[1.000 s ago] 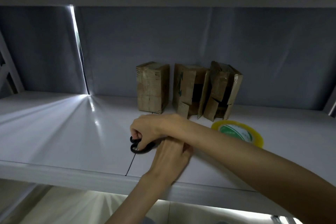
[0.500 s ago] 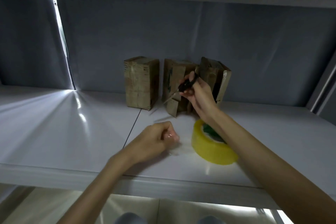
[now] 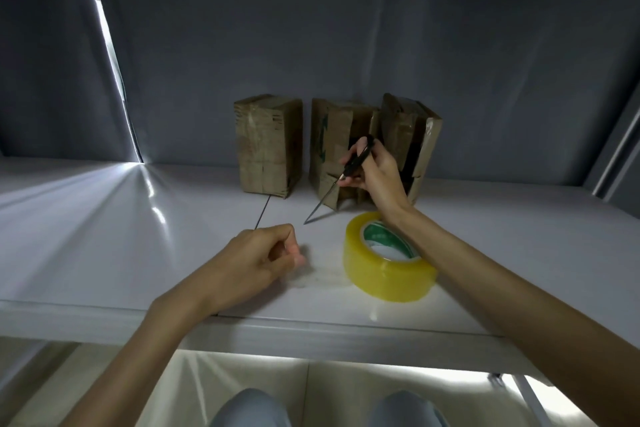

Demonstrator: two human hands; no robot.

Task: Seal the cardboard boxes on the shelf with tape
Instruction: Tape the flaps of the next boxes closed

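A: What differs from half a second back in the head view?

B: Little. The right hand still grips the black scissors, now with the closed blades pointing down-left, the tip just above the shelf. The left hand stays where it was, and so does the tape roll.

A: And the boxes?

B: Three cardboard boxes stand upright at the back wall. The left box looks taped over already; the middle box and right box have flaps hanging open, touching each other.

A: Room to move?

B: Wide bare shelf to the left, up to the bright slit in the wall. The roll lies tilted near the shelf's front edge, just beside the right forearm. A seam in the shelf runs from the left box toward the left hand.

A: Hand poses?

B: Left hand is curled loosely on the shelf; whether its fingertips pinch anything, I cannot tell. Right wrist is raised before the middle box.
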